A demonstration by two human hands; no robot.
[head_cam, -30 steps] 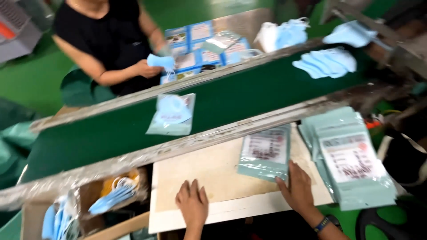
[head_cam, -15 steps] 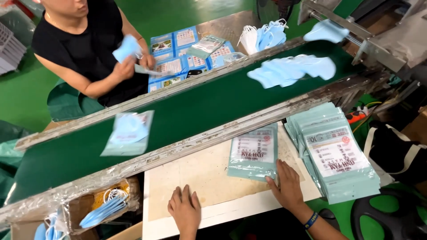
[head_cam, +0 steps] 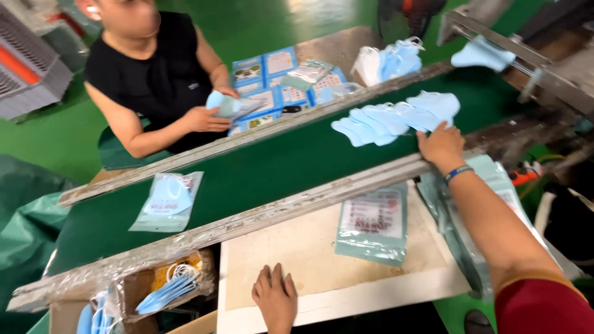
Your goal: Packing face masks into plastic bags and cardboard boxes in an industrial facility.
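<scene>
My right hand (head_cam: pixel 440 146) reaches out over the green conveyor belt (head_cam: pixel 278 167), its fingers spread and touching a row of light blue face masks (head_cam: pixel 396 116) lying overlapped on the belt. My left hand (head_cam: pixel 275 298) rests flat and empty on the pale work board (head_cam: pixel 309 260). A small pile of flat plastic pouches (head_cam: pixel 373 224) lies on the board between my hands. A larger pile of the same pouches (head_cam: pixel 495 179) sits under my right forearm.
A filled mask pouch (head_cam: pixel 166 201) rides the belt at left. Across the belt a seated person in black holds a mask over a pouch (head_cam: pixel 230 106), beside blue printed cards (head_cam: pixel 272 80). Loose masks fill a box (head_cam: pixel 170 287) below left. More masks (head_cam: pixel 396 59) are heaped at the far side.
My right hand has left the pouch pile on the board and stretched up to the masks on the belt. The filled pouch has travelled left. My left hand stayed put.
</scene>
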